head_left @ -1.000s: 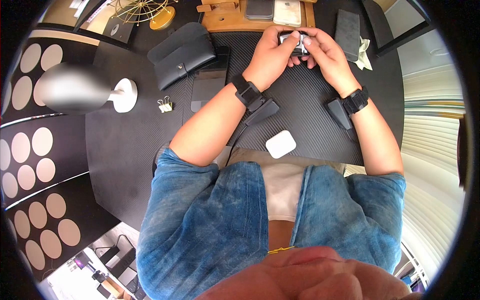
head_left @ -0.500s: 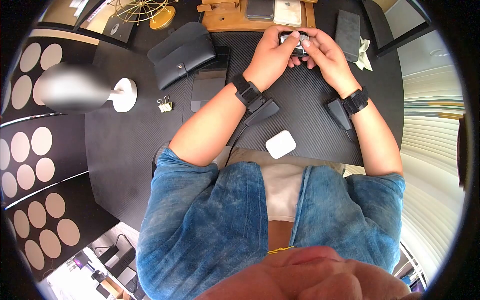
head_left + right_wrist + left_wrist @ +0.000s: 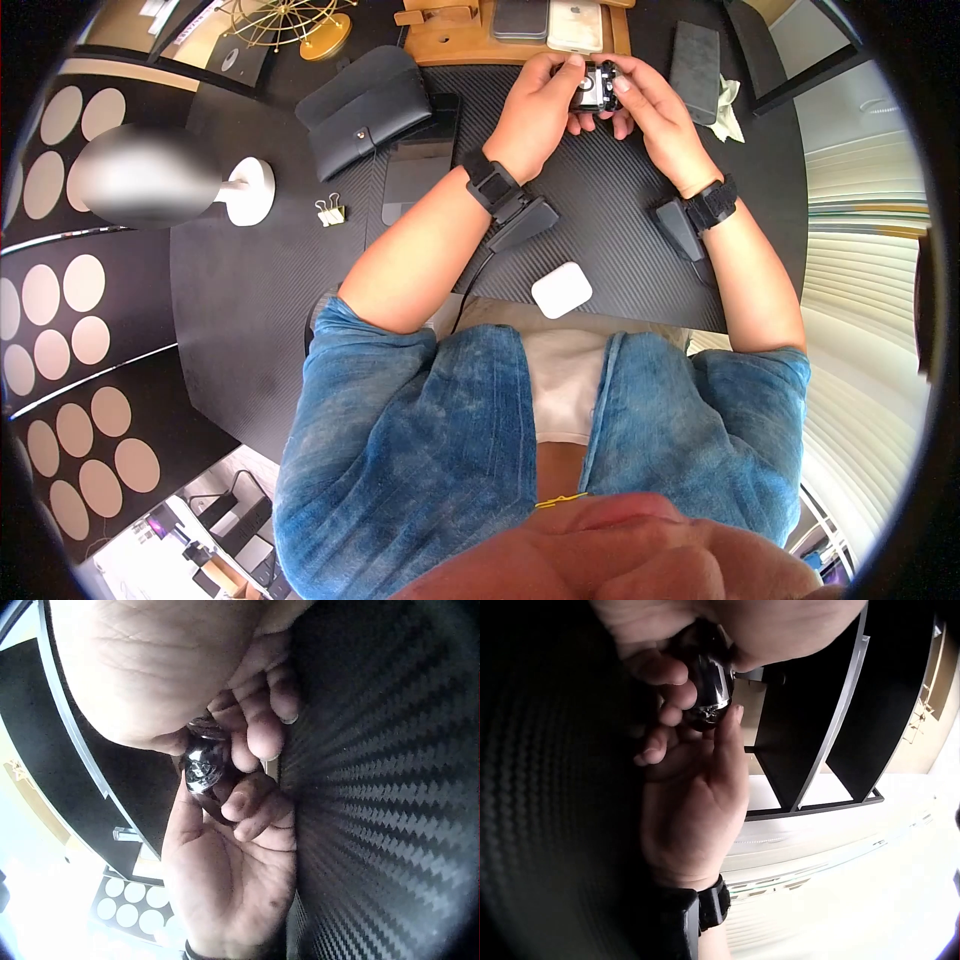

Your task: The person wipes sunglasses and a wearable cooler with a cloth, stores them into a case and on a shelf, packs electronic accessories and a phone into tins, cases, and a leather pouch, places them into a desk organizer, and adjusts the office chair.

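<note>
A small black and silver device [image 3: 590,88] is held between both hands above the desk's far part. My left hand [image 3: 534,112] grips its left side, thumb on its top edge. On the other side my right hand [image 3: 657,118] holds it, thumb against the right end and fingers curled behind. In the left wrist view the glossy dark device [image 3: 711,679] shows between the fingers of the two hands. Its shiny rounded silver end [image 3: 204,766] appears in the right wrist view. The fingers hide much of its body.
Around the hands lie a white case [image 3: 562,290], a black pouch [image 3: 366,112], a dark tablet [image 3: 418,165], a binder clip [image 3: 330,209], a grey box [image 3: 695,70] and a wooden stand [image 3: 460,45] with phones. A white round-based object [image 3: 250,191] stands at the left.
The left thumb has moved left and up off the device's face, showing more of its silver part. The device has turned slightly between the hands.
</note>
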### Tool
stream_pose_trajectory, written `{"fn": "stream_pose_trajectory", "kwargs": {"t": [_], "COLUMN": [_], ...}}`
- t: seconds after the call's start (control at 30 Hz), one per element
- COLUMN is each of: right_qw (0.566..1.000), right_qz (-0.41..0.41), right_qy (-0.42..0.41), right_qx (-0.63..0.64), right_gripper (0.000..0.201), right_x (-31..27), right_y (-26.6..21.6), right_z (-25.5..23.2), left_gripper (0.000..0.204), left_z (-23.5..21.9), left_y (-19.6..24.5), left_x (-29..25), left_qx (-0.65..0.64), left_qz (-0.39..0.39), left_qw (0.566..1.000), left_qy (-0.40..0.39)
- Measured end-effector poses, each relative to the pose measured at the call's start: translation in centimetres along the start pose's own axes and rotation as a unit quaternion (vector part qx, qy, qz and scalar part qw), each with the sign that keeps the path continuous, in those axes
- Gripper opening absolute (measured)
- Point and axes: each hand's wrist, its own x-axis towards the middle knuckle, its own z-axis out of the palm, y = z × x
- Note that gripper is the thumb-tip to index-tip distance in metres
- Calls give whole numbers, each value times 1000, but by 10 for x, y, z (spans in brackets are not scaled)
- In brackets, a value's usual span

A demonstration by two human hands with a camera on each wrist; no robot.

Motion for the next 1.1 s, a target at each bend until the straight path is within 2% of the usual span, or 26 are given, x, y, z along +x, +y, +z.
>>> {"fn": "stream_pose_trajectory", "kwargs": {"t": [0.37, 0.43, 0.67, 0.77, 0.93, 1.1], "right_qw": [1000, 1000, 1000, 1000, 1000, 1000], "right_qz": [-11, -12, -17, -9, -3, -2], "right_qy": [5, 6, 11, 14, 4, 8], "right_qx": [-19, -22, -22, -9, 5, 4], "right_gripper": [37, 37, 37, 36, 35, 35], "right_x": [1, 1, 2, 0, 0, 0], "right_y": [3, 3, 3, 1, -3, -2], "right_z": [1, 2, 4, 2, 2, 4], "left_gripper": [33, 33, 34, 32, 30, 29], "left_z": [4, 5, 3, 3, -1, 1], "left_y": [-3, -5, -6, -7, -2, -3], "left_x": [1, 0, 1, 2, 1, 1], "left_qx": [13, 59, 46, 48, -24, 4], "left_qz": [1, 38, 45, 41, 2, 7], "left_qw": [1000, 997, 998, 998, 1000, 1000], "left_qy": [6, 8, -6, -1, -3, 2]}}
